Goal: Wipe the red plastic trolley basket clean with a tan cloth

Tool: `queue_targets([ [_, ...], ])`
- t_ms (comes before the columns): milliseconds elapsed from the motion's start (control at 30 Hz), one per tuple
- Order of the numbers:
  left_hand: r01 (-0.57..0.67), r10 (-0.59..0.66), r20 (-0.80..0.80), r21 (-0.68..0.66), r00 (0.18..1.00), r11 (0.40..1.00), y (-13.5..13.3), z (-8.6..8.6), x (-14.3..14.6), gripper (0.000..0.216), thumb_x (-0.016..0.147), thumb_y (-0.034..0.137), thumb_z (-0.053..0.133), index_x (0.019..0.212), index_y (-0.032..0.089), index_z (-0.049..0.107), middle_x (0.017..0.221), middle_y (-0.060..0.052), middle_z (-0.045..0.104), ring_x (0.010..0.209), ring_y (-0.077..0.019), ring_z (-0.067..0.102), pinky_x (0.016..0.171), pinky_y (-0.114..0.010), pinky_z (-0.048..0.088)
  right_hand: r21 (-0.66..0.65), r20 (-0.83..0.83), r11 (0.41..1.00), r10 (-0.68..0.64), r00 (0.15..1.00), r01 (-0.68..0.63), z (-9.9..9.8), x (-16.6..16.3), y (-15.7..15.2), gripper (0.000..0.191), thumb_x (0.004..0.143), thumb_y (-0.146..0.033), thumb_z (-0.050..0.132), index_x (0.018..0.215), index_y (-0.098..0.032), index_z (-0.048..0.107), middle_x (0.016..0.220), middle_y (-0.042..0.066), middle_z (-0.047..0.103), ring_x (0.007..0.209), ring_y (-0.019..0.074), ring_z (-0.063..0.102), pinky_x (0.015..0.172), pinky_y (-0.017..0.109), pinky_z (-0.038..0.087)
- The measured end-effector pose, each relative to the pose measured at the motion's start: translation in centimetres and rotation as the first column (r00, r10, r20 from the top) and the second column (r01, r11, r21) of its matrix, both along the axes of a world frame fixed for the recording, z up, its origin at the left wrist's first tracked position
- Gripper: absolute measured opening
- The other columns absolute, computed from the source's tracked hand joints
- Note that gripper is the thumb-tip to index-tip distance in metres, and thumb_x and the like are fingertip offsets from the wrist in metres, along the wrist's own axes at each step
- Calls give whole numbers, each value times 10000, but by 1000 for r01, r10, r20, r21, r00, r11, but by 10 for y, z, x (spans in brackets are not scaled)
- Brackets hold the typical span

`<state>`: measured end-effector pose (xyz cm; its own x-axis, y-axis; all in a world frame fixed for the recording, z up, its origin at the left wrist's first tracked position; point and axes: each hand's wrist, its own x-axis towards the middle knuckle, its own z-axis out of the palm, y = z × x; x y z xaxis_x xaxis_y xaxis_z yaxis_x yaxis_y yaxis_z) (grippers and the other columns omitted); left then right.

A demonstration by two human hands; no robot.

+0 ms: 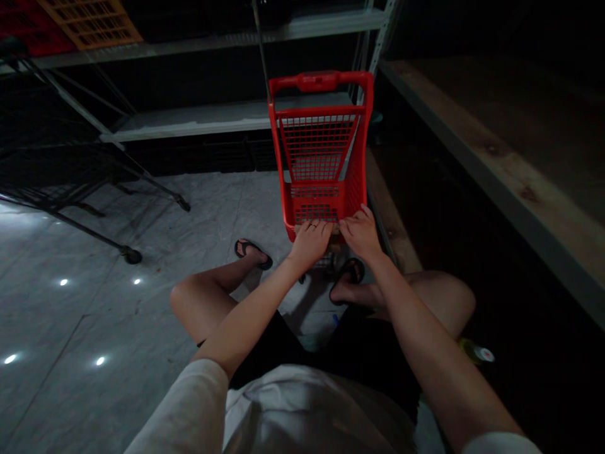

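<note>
A small red plastic shopping cart [319, 151] stands upright between my feet, its handle on the far side. My left hand [312, 243] is closed over the cart's near lower rim, knuckles up, with a ring on one finger. Close beside it, my right hand [360, 234] grips the same rim near its right corner. A brownish strip [336, 231] shows along the rim between the hands; its material is unclear. Both sets of fingertips are partly hidden behind the rim.
Dark wire trolleys [61, 151] on casters stand at left. Behind the cart is a metal shelf [189, 123], with an orange crate [89, 22] above. A wooden-edged platform [496, 164] runs along the right. A bottle [477, 352] lies by my right leg.
</note>
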<state>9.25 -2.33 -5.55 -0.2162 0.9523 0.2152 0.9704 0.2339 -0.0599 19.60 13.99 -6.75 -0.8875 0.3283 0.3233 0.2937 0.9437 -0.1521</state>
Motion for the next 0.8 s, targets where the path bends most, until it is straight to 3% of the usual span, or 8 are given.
queue_targets([
  [100,119,-120,-9,-40,993,992,-12,8,-19,336,1125,152,471,1387,111,678,1235,-160,777,1190,-285,712,1034,-394,518,4,-18,1000,29,999,-29,-2,10,10,473,1094,-277,431,851,-204,829,787,87,789,921,258,685,1335,520,361],
  [233,227,-231,-39,-83,972,970,-50,17,-66,295,1104,131,539,1337,119,720,1234,-139,794,1194,-268,731,1096,-395,525,-40,-82,996,82,993,-85,-6,14,15,448,1075,-290,484,761,-247,801,749,51,783,884,247,667,1314,529,357],
  [400,412,-416,-80,-68,906,909,-82,26,-127,350,1054,97,612,1376,165,732,1401,-101,784,1462,-246,646,1253,-386,491,-109,-187,978,157,970,-179,-7,12,11,395,1046,-277,544,730,-265,781,738,14,791,885,239,648,1280,539,365],
  [500,368,-369,-45,-13,929,930,-84,34,-149,431,1028,58,589,1416,196,718,1542,-74,715,1602,-262,512,1327,-447,445,-117,-215,975,163,963,-191,-8,11,8,364,1023,-267,568,731,-272,783,762,5,806,897,237,647,1258,542,378],
  [633,156,-157,-7,136,988,978,-76,31,-140,495,1033,13,511,1471,170,678,1691,-96,575,1649,-293,440,1336,-506,453,-109,-242,980,134,961,-165,-10,11,10,363,1006,-262,583,698,-269,773,757,16,807,889,246,647,1239,553,389],
  [800,267,-273,16,154,962,951,-72,2,-88,532,1069,8,483,1562,159,617,1540,-116,710,1579,-245,541,1358,-501,432,-123,-249,986,76,965,-109,-11,15,20,364,992,-261,585,669,-262,754,746,27,797,887,253,645,1245,552,392],
])
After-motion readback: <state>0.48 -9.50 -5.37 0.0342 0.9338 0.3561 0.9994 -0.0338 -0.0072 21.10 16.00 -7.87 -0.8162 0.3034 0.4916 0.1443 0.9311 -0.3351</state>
